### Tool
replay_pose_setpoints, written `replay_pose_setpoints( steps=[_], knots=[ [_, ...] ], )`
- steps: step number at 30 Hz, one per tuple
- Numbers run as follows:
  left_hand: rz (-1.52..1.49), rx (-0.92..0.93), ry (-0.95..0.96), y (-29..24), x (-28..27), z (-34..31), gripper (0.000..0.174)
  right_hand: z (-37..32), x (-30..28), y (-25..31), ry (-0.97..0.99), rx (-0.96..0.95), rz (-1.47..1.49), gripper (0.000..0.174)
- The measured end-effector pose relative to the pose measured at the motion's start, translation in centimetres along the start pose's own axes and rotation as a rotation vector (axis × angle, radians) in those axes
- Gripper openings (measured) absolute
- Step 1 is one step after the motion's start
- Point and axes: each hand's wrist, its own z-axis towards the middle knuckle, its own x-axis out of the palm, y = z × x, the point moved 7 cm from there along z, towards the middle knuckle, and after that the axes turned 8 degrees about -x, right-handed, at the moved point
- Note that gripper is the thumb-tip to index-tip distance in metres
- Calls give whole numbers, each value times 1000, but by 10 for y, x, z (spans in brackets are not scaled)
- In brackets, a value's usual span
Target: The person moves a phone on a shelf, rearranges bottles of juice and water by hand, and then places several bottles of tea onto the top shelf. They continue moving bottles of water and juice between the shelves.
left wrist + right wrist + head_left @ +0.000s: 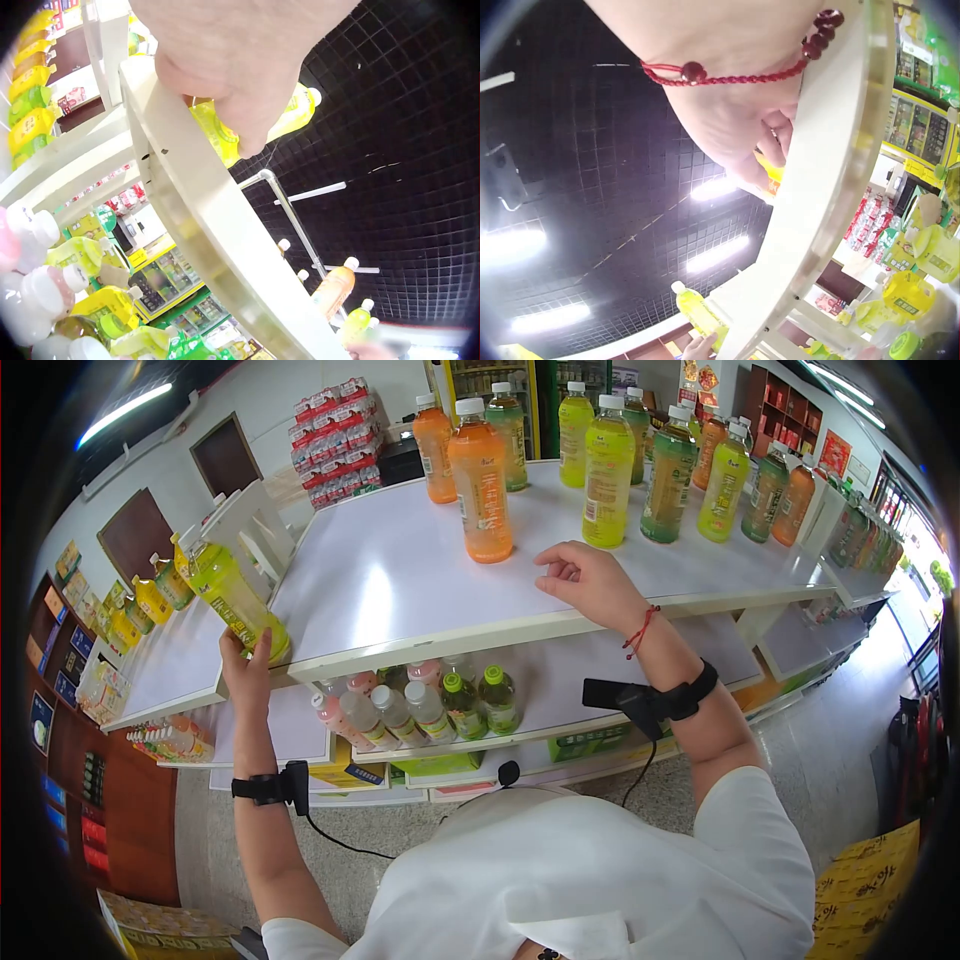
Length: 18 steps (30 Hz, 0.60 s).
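Note:
My left hand (246, 672) grips the lower part of a yellow-green drink bottle (228, 586) at the left end of the white top shelf (400, 575). This bottle leans to the left and has a pale cap. In the left wrist view, the hand (225, 67) hides the middle of the bottle (294, 112). Over the front of the shelf, my right hand (592, 582) has loosely bent fingers and holds nothing. Closest to it stands an upright orange drink bottle (481, 495) with a white cap, a short way left of the fingers.
Several orange, green and yellow-green bottles (608, 480) stand along the back and right of the top shelf. Below, a lower shelf holds small bottles (425, 710). More bottles (150, 600) line the shelf at left. Red-and-white packs (335, 445) are stacked behind.

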Motion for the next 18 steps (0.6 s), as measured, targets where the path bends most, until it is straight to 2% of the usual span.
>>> replay_pose_setpoints(
  steps=[2,3,5,6,8,9,11,12,14,18],
  knots=[
    [17,10,-16,-1,-1,1,45,-2,-15,3,-160,28,11,37],
    [12,5,-9,-1,-1,2,45,-1,-19,-6,-159,26,10,37],
    [6,-6,-2,-1,-1,0,45,-5,-65,-27,-567,-38,-338,50],
    [21,-18,-4,-2,-1,0,45,-1,-75,-37,-561,-37,-339,50],
    [37,-34,-6,0,0,1,45,2,-102,-56,-700,-17,-180,58],
    [22,-18,1,2,0,2,45,6,-108,-60,-695,-18,-179,58],
    [9,-6,2,4,0,2,45,25,-101,-74,-458,43,-1,58],
    [-16,2,12,3,0,2,46,31,-104,-78,-453,41,1,58],
    [-40,5,18,2,1,1,46,44,-90,-95,-219,174,287,57],
    [-45,-2,18,6,1,2,46,51,-84,-96,-139,177,411,60]
  ],
)
